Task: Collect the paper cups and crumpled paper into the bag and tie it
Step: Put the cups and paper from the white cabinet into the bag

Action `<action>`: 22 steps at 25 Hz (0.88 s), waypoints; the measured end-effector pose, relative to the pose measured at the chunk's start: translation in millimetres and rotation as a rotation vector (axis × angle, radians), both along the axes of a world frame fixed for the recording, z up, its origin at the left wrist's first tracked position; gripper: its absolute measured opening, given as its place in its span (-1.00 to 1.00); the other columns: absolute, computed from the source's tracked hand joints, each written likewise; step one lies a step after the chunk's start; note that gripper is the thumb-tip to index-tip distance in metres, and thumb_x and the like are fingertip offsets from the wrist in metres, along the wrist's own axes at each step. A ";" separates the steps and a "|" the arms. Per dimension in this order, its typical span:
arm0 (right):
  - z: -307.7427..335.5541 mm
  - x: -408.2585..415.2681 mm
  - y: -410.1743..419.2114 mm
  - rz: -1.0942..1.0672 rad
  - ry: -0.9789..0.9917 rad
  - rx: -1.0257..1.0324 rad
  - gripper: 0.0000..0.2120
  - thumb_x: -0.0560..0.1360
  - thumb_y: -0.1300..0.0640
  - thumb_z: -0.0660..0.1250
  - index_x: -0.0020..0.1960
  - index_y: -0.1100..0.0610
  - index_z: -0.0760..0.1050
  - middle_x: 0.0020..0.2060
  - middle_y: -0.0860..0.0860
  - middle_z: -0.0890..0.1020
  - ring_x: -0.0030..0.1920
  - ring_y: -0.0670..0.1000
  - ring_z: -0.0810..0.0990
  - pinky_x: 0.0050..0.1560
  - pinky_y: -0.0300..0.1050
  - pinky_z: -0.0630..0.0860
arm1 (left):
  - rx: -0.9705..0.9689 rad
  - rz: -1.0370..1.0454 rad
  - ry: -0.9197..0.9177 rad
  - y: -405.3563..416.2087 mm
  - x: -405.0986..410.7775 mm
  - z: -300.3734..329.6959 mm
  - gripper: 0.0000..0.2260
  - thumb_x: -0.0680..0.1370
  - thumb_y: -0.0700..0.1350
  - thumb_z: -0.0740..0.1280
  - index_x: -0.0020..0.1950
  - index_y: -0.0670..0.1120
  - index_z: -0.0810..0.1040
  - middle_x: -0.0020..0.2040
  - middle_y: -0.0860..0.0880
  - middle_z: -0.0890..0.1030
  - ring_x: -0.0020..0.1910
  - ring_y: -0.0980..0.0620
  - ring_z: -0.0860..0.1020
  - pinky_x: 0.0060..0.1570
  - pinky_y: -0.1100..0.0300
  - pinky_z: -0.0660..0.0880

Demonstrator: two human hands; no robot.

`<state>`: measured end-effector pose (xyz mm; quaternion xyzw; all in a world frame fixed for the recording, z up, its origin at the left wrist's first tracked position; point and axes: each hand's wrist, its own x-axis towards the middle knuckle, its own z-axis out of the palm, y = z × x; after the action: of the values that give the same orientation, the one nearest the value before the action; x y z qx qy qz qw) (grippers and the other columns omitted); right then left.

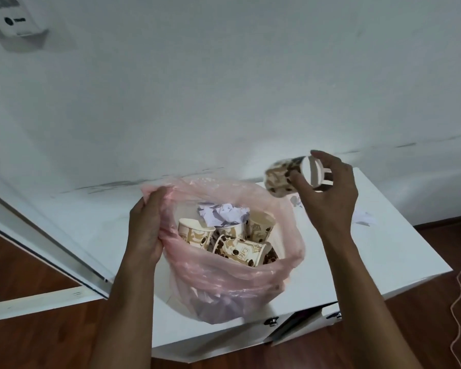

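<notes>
Cup held above open bag.
Pink bag rim is gripped by left hand on white table; paper cup, tilted, is pinched by right hand; cups and crumpled paper lie inside.

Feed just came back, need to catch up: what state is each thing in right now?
Pink plastic bag: open, untied, part full.
Left hand: grips bag rim.
Right hand: holds printed paper cup, tilted, above the bag's far edge.
Cups in bag: tumbled.
Crumpled white paper: inside bag.
Paper scraps: on the white tabletop.
</notes>
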<state>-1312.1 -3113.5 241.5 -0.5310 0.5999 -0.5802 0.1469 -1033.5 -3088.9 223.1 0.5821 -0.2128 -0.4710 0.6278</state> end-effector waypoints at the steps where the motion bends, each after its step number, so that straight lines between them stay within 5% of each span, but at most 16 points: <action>1: 14.0 14.0 13.6 0.109 -0.061 -0.012 -0.57 0.36 0.08 0.53 0.18 -0.12 0.53 0.09 -0.05 0.55 0.00 -0.13 0.58 -0.13 -0.31 0.53 | -0.001 -0.004 -0.024 1.3 1.0 0.7 -0.93 0.49 -0.05 0.44 -0.10 -0.02 0.67 -0.27 0.10 0.67 -0.30 0.19 0.61 -0.26 0.31 0.48; 4: 22.7 49.3 40.6 0.478 -0.085 0.140 -0.59 0.33 0.08 0.56 0.13 -0.13 0.57 0.06 -0.12 0.59 -0.06 -0.19 0.60 -0.22 -0.35 0.55 | -0.003 -0.022 -0.110 4.9 6.7 0.4 -0.89 0.48 -0.04 0.45 -0.06 -0.04 0.70 -0.16 0.03 0.71 -0.12 0.07 0.65 -0.09 0.19 0.50; 8: 0.4 79.3 41.8 0.659 0.022 0.386 -0.69 0.34 -0.04 0.53 0.06 -0.20 0.59 -0.03 -0.16 0.66 -0.08 -0.17 0.63 -0.17 -0.33 0.56 | 0.024 -0.071 -0.169 8.9 9.8 2.3 -0.84 0.49 -0.02 0.42 0.00 -0.06 0.70 -0.06 -0.07 0.73 -0.02 -0.05 0.69 0.03 0.08 0.55; 11: -9.4 87.3 31.7 0.648 -0.013 0.475 -0.79 0.38 -0.04 0.50 0.02 -0.16 0.64 -0.12 -0.10 0.69 -0.15 -0.13 0.66 -0.17 -0.25 0.60 | 0.045 -0.082 -0.188 10.1 12.5 4.8 -0.85 0.51 0.00 0.41 -0.04 -0.04 0.68 -0.12 -0.09 0.71 -0.12 -0.08 0.67 -0.16 0.14 0.52; 14: -6.2 91.0 21.5 0.587 -0.128 0.623 -0.84 0.37 -0.06 0.46 -0.06 -0.10 0.67 -0.20 -0.05 0.72 -0.22 -0.08 0.70 -0.18 -0.08 0.67 | 0.065 -0.088 -0.183 10.7 15.3 6.8 -0.87 0.54 -0.03 0.38 -0.09 -0.06 0.65 -0.31 -0.06 0.60 -0.44 0.00 0.56 -0.48 0.29 0.43; 17: -4.8 97.7 24.3 0.635 0.108 0.536 -0.74 0.36 -0.09 0.50 0.04 -0.13 0.65 -0.10 -0.12 0.69 -0.18 -0.16 0.65 -0.24 -0.30 0.51 | 0.068 -0.083 -0.170 9.2 16.9 7.2 -0.88 0.54 -0.04 0.39 -0.10 -0.08 0.63 -0.42 -0.01 0.56 -0.52 0.01 0.50 -0.50 0.28 0.41; 22: -12.2 110.8 37.2 0.812 0.463 0.466 -0.63 0.31 -0.06 0.56 0.08 -0.02 0.65 0.03 -0.14 0.68 -0.13 -0.21 0.54 -0.18 -0.41 0.38 | 0.050 -0.058 -0.101 4.0 19.2 2.5 -0.82 0.52 -0.05 0.38 -0.03 -0.16 0.65 -0.17 -0.16 0.63 -0.17 -0.09 0.61 -0.13 0.13 0.49</action>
<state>-1201.4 -3076.3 229.3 -0.7883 0.4758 -0.1951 0.3379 -1014.3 -3084.9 225.6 0.6142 -0.2493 -0.4642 0.5875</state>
